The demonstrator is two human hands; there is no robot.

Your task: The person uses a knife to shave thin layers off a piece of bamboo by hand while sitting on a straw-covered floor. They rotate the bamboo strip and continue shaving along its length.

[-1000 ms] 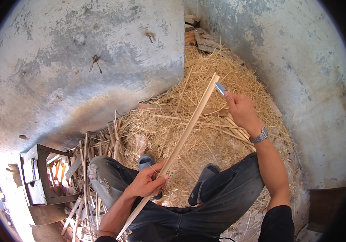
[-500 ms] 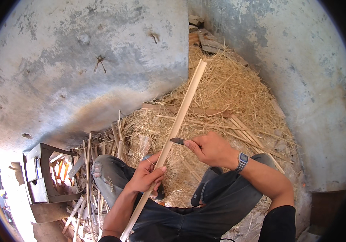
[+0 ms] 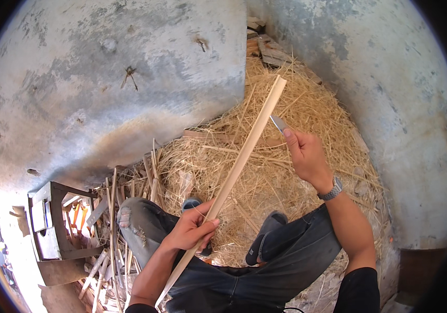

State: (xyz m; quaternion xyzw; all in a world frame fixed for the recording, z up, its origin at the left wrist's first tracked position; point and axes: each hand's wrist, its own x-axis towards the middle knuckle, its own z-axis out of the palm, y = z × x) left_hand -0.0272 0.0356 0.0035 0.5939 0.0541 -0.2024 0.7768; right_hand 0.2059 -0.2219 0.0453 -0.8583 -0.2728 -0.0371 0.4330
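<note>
- Nearest, the left hand [image 3: 192, 231] is clasped round a wood strip [image 3: 241, 156], slanting up and away;
- farther, the right hand [image 3: 309, 159] grips a knife [image 3: 278, 123], tip at the strip's edge;
- beyond, shavings [image 3: 312, 112] heap up; the strip looks largely smoothed; what remains, I cannot tell

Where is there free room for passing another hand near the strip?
Between the strip and right hand, below the knife and above the right shoe, there is open space over straw. Sticks crowd the area left of the left knee.
</note>
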